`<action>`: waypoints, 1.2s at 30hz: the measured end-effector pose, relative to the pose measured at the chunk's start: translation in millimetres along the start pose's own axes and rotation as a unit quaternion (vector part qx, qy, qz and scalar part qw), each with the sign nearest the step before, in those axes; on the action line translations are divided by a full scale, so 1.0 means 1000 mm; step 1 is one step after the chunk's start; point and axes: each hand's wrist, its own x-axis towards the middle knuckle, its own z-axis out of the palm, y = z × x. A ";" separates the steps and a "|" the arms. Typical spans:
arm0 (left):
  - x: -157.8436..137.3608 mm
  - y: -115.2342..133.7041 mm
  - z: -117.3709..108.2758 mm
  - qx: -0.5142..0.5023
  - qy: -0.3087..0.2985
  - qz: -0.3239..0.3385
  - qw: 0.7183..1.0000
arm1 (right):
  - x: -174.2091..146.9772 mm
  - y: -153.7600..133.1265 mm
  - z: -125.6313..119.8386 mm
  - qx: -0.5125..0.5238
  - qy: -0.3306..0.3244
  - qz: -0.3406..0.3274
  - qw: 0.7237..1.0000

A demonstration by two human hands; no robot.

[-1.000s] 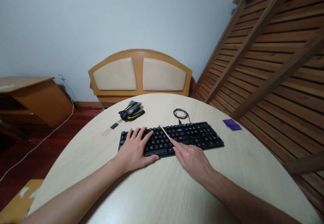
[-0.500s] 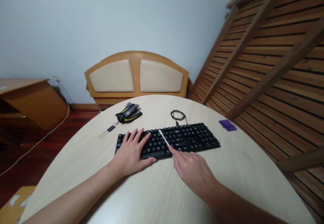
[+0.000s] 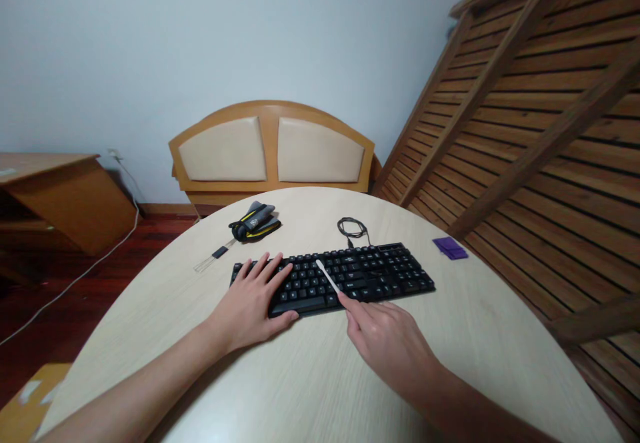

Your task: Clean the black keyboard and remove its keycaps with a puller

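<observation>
A black keyboard (image 3: 367,276) lies across the middle of the round table. My left hand (image 3: 253,303) rests with fingers spread over its left keys, the thumb along the front edge. In my right hand (image 3: 387,333) is a slim white toothbrush (image 3: 328,277), gripped by its lower end. Its wider head is over the keys near the keyboard's middle; whether the bristles touch them I cannot tell. My right fingers are curled just in front of the keyboard's near edge, partly hiding the handle.
Behind the keyboard lies its coiled black cable (image 3: 352,228). A grey and black fabric bundle with yellow trim (image 3: 256,221) sits at the back left, with a black tag (image 3: 219,252) on thin cords. A folded purple cloth (image 3: 450,248) lies right. Wooden slats (image 3: 525,129) lean beyond the table.
My left hand has slid slightly left along the keyboard. My right hand and the toothbrush have shifted a little to the right and nearer to me.
</observation>
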 end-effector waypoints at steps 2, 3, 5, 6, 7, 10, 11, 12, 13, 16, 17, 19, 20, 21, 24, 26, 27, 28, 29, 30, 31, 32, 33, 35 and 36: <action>-0.001 -0.001 0.001 0.001 0.001 -0.006 1.000 | -0.002 -0.003 -0.004 -0.004 0.010 0.003 1.000; -0.001 -0.001 0.002 0.002 0.002 -0.007 1.000 | -0.003 -0.004 -0.006 -0.006 0.014 0.003 1.000; -0.001 0.000 0.002 0.001 0.004 -0.007 1.000 | -0.003 -0.004 -0.006 -0.008 0.019 0.000 1.000; -0.001 0.000 0.002 0.001 0.006 -0.006 1.000 | -0.003 -0.002 -0.005 -0.009 0.020 -0.001 1.000; -0.001 0.000 0.002 0.001 0.009 -0.005 1.000 | -0.002 -0.001 -0.004 -0.010 0.021 0.000 1.000; -0.001 0.000 0.002 0.003 0.012 -0.003 1.000 | 0.000 0.005 0.001 -0.019 0.024 0.010 0.999; -0.001 0.000 0.001 0.004 0.010 -0.004 1.000 | 0.000 0.006 0.002 -0.020 0.024 0.013 0.999; -0.001 0.000 0.001 0.006 0.007 -0.005 1.000 | 0.000 0.006 0.003 -0.021 0.024 0.013 0.999; -0.001 0.000 0.001 0.008 0.004 -0.006 1.000 | 0.001 0.006 0.003 -0.022 0.024 0.013 0.999; -0.001 0.000 0.001 0.009 0.001 -0.005 1.000 | 0.001 0.002 0.000 -0.020 0.028 0.013 0.999; -0.001 0.000 0.002 0.008 0.002 -0.005 1.000 | 0.001 0.000 -0.001 -0.017 0.033 0.014 0.999; -0.001 0.000 0.002 0.003 0.006 -0.005 1.000 | 0.000 -0.003 -0.004 -0.010 0.046 0.013 0.999; -0.001 0.000 0.002 0.001 0.006 -0.005 1.000 | 0.000 -0.004 -0.006 -0.008 0.052 0.013 0.999; -0.001 -0.001 0.002 0.000 0.005 -0.005 1.000 | 0.000 -0.005 -0.007 -0.007 0.056 0.013 0.998; 0.000 -0.001 0.001 0.000 -0.003 -0.005 1.000 | 0.001 -0.006 -0.008 -0.001 0.057 0.009 0.998; 0.000 -0.001 0.000 -0.001 -0.004 -0.007 1.000 | 0.001 -0.006 -0.007 0.004 0.054 0.008 0.998; 0.000 -0.001 0.000 -0.002 -0.004 -0.007 1.000 | 0.001 -0.006 -0.006 0.007 0.054 0.009 0.998; 0.000 -0.001 0.000 -0.001 -0.004 -0.006 1.000 | 0.001 -0.006 -0.005 0.009 0.056 0.010 0.998; 0.000 -0.001 0.000 0.000 -0.005 -0.006 1.000 | 0.000 -0.007 -0.004 0.013 0.057 0.010 0.998; 0.000 -0.001 0.000 0.001 -0.006 -0.005 1.000 | 0.000 -0.008 -0.003 0.017 0.056 0.009 0.998; 0.000 -0.001 0.000 0.002 -0.007 -0.004 1.000 | -0.001 -0.008 -0.003 0.020 0.053 0.008 0.998; 0.000 -0.001 0.000 0.002 -0.007 -0.004 1.000 | -0.002 -0.009 -0.002 0.022 0.049 0.007 0.999; 0.000 0.000 0.000 0.002 -0.006 -0.005 1.000 | -0.002 -0.010 -0.002 0.024 0.043 0.005 0.999; 0.000 0.001 -0.001 0.000 -0.004 -0.006 1.000 | -0.003 -0.011 -0.002 0.025 0.035 0.003 0.999; 0.000 0.001 -0.002 0.001 -0.006 -0.007 1.000 | -0.003 -0.011 -0.003 0.026 0.036 0.001 0.999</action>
